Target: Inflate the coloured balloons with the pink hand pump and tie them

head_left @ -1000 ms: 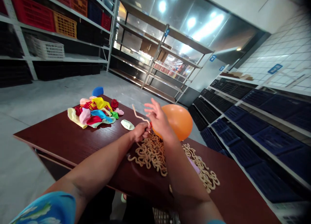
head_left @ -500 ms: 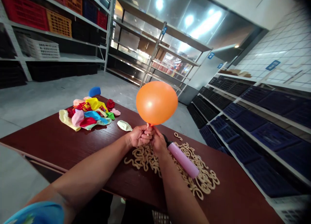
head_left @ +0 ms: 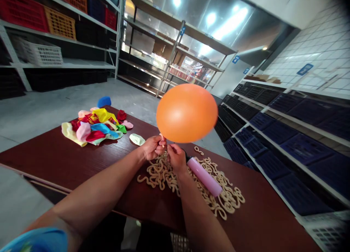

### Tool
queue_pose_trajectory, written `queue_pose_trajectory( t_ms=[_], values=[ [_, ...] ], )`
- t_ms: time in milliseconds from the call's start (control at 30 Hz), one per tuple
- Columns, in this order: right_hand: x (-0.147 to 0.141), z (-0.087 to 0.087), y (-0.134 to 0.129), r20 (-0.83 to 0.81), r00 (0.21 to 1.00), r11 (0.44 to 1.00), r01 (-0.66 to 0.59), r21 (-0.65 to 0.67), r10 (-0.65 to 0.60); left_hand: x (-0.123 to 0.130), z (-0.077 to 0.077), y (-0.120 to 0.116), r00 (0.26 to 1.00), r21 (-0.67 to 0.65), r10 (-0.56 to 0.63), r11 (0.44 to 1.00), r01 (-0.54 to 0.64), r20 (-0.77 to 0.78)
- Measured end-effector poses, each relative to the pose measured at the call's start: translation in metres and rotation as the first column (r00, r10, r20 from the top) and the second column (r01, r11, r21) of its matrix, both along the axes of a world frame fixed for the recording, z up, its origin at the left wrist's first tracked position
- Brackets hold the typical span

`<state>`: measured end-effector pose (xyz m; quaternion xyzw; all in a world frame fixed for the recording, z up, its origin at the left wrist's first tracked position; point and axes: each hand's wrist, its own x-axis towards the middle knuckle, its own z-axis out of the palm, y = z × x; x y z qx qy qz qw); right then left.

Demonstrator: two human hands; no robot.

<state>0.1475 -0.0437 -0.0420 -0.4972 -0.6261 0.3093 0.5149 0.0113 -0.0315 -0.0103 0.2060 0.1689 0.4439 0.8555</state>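
Observation:
An inflated orange balloon (head_left: pixel 187 113) stands above my two hands, its neck low at the left. My left hand (head_left: pixel 154 147) is closed on the balloon's neck. Close beside it on the right, my right hand (head_left: pixel 176 157) has its fingers pinched together near the neck; what they hold is too small to make out. Under and around my hands lies a heap of beige curly strings (head_left: pixel 161 171). A pink cylinder pump (head_left: pixel 205 176) with a black end rests on the heap, right of my right hand.
On the brown table (head_left: pixel 90 168), a pile of colourful flat balloons (head_left: pixel 94 130) lies at the left, with a pale balloon (head_left: pixel 137 139) nearer my hands. A blue object (head_left: pixel 104 101) is past the far edge. Shelves with crates stand around.
The orange balloon has tilted to the right and looks larger. My hands have moved slightly apart, my left hand shifting left. The view has shifted a little.

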Motion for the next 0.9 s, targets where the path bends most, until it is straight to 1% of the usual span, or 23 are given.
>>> queue_pose_trajectory(
  t_ms=[67,133,167,200,233,267,300,333,367,400,433,467,500,567,633,667,700,733,800,867,900],
  values=[
    [0.002,0.002,0.000,0.006,0.999,0.999,0.045,-0.021,-0.045,-0.002,-0.001,0.003,0.999,0.018,0.000,1.000,0.001,-0.055],
    [0.005,0.007,0.000,-0.003,0.993,0.993,0.117,-0.015,-0.117,-0.003,-0.003,0.005,0.992,0.049,-0.042,0.998,0.048,-0.117],
    [0.005,0.010,-0.001,-0.009,0.990,0.990,0.140,-0.008,-0.140,-0.003,-0.005,0.006,0.985,0.071,-0.044,0.996,0.057,-0.166],
    [0.006,0.013,-0.003,-0.012,0.990,0.990,0.143,-0.002,-0.143,-0.002,-0.007,0.007,0.971,0.101,-0.011,0.994,0.036,-0.240],
    [0.007,0.016,-0.005,-0.004,0.993,0.993,0.117,0.005,-0.117,-0.001,-0.010,0.008,0.939,0.147,0.059,0.989,-0.009,-0.339],
    [0.007,0.019,-0.007,0.021,0.998,0.998,0.065,0.014,-0.065,0.001,-0.013,0.008,0.880,0.222,0.155,0.973,-0.058,-0.449],
    [0.007,0.021,-0.010,0.062,0.998,1.000,-0.001,0.028,-0.001,0.003,-0.016,0.008,0.793,0.324,0.268,0.941,-0.095,-0.547],
    [0.007,0.023,-0.013,0.112,0.992,0.997,-0.065,0.045,0.059,0.005,-0.019,0.008,0.690,0.440,0.388,0.891,-0.111,-0.611],
    [0.007,0.025,-0.015,0.162,0.981,0.991,-0.118,0.064,0.106,0.007,-0.021,0.008,0.588,0.547,0.494,0.831,-0.102,-0.641],
    [0.008,0.026,-0.017,0.198,0.971,0.985,-0.152,0.085,0.133,0.009,-0.024,0.008,0.502,0.633,0.578,0.771,-0.076,-0.643],
    [0.008,0.027,-0.018,0.218,0.965,0.979,-0.173,0.104,0.147,0.010,-0.026,0.008,0.438,0.692,0.639,0.720,-0.051,-0.632],
    [0.008,0.028,-0.018,0.225,0.963,0.975,-0.182,0.124,0.151,0.011,-0.027,0.008,0.389,0.729,0.681,0.684,-0.037,-0.620],
    [0.009,0.029,-0.018,0.228,0.961,0.971,-0.192,0.144,0.156,0.011,-0.028,0.008,0.354,0.749,0.706,0.663,-0.026,-0.613],
    [0.010,0.030,-0.016,0.246,0.957,0.958,-0.208,0.197,0.157,0.013,-0.029,0.007,0.332,0.766,0.723,0.643,-0.004,-0.605],
    [0.011,0.030,-0.013,0.259,0.959,0.949,-0.187,0.254,0.120,0.015,-0.029,0.005,0.349,0.771,0.718,0.636,0.021,-0.602],
    [0.011,0.029,-0.013,0.243,0.965,0.952,-0.161,0.259,0.097,0.016,-0.030,0.004,0.359,0.770,0.711,0.638,0.032,-0.604],
    [0.011,0.028,-0.012,0.205,0.976,0.964,-0.127,0.232,0.079,0.017,-0.030,0.003,0.364,0.766,0.704,0.642,0.041,-0.610],
    [0.010,0.027,-0.012,0.150,0.986,0.980,-0.095,0.173,0.069,0.018,-0.030,0.002,0.363,0.761,0.699,0.646,0.050,-0.617],
    [0.008,0.026,-0.013,0.017,0.997,0.997,-0.073,0.003,0.073,0.019,-0.030,0.000,0.337,0.754,0.697,0.654,0.066,-0.633],
    [0.006,0.025,-0.013,-0.096,0.991,0.983,-0.107,-0.148,0.094,0.019,-0.029,-0.002,0.293,0.751,0.702,0.652,0.099,-0.649],
    [0.005,0.026,-0.013,-0.137,0.985,0.972,-0.130,-0.194,0.104,0.018,-0.028,-0.003,0.271,0.752,0.707,0.647,0.124,-0.653]
  ],
)
